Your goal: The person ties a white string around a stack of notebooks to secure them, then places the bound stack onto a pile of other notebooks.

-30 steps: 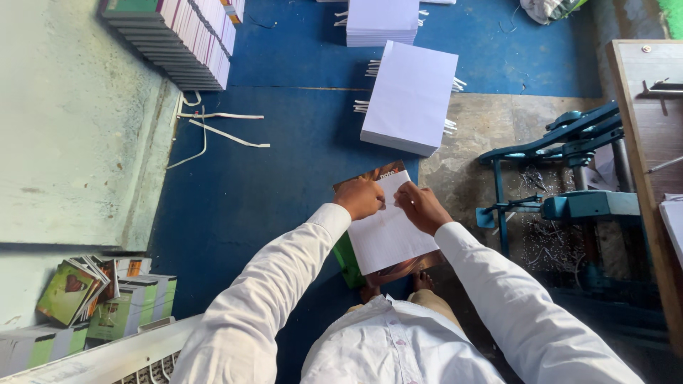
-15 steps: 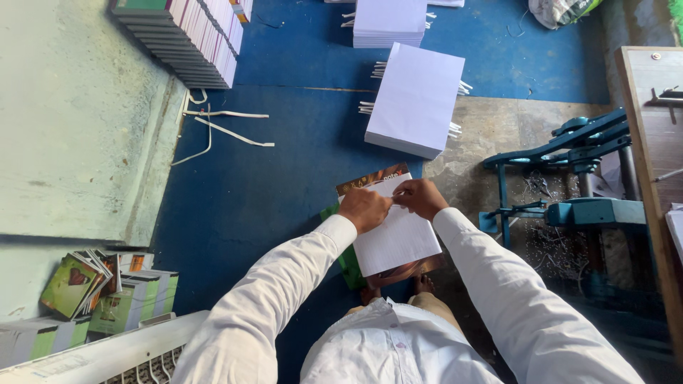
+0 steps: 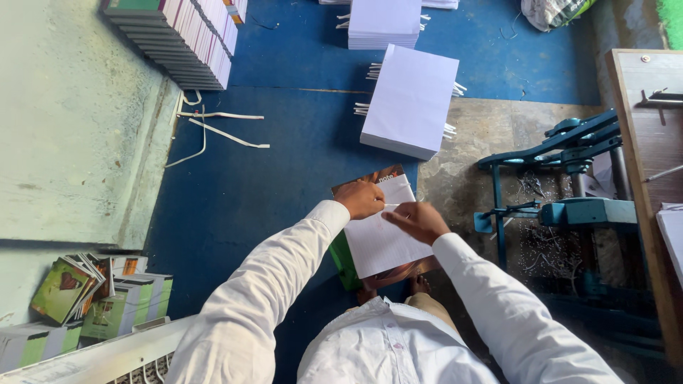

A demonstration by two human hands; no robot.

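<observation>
A stack of white sheets (image 3: 380,238) lies on a brown printed cover (image 3: 376,176), resting on the blue floor in front of me. My left hand (image 3: 361,198) is closed at the top left of the sheets, pinching something thin and white. My right hand (image 3: 416,220) rests flat on the top sheet just to the right, fingers pointing toward the left hand. Both arms wear white sleeves.
A tall white paper stack (image 3: 411,101) stands just beyond, another white stack (image 3: 384,23) farther back. Rows of books (image 3: 186,39) line the upper left. A blue metal machine (image 3: 562,192) stands at right beside a wooden table (image 3: 649,142). Colourful booklets (image 3: 85,295) pile at lower left.
My view has shifted slightly. My right hand has moved down and right onto the sheet, while the left hand stays at the top edge of the sheets.
</observation>
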